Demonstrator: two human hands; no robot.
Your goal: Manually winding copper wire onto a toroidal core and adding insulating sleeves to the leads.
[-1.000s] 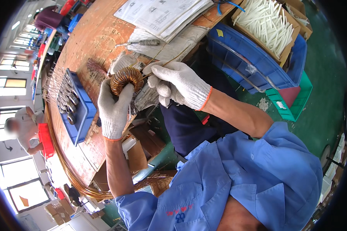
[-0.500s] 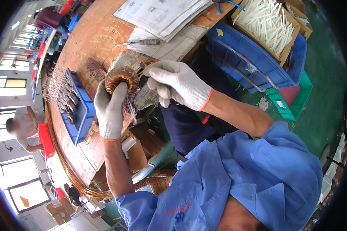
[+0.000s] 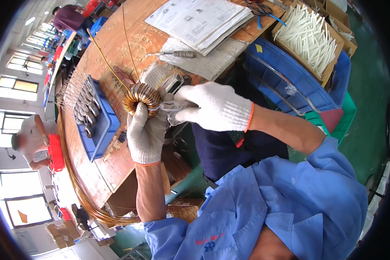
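My left hand (image 3: 147,138), in a white knit glove, is closed around a copper-wound ring coil (image 3: 146,93), its thumb pressed on the near face. Two long copper wires (image 3: 105,57) run from the coil up and away over the table. Gloved too, my right hand (image 3: 219,106) is closed at the coil's right side. A greyish, shiny piece (image 3: 172,105) sticks out of its fingers toward the coil; its kind is hard to make out. Behind the hands, a clamp-like metal fixture (image 3: 175,82) sits at the table edge, partly hidden.
A blue tray (image 3: 109,130) holds several small wound rings with upright leads. On the wooden table (image 3: 106,47) lie papers (image 3: 195,19), a screwdriver (image 3: 184,54) and scissors (image 3: 259,8). At right, a box of white strips (image 3: 307,37) rests on a blue bin (image 3: 290,86). A wire bundle (image 3: 80,190) curves along the left.
The coil has turned in my left hand, and its long wires now show pointing away. My right hand has come closer, with the greyish piece showing at its fingers. The whole view has shifted.
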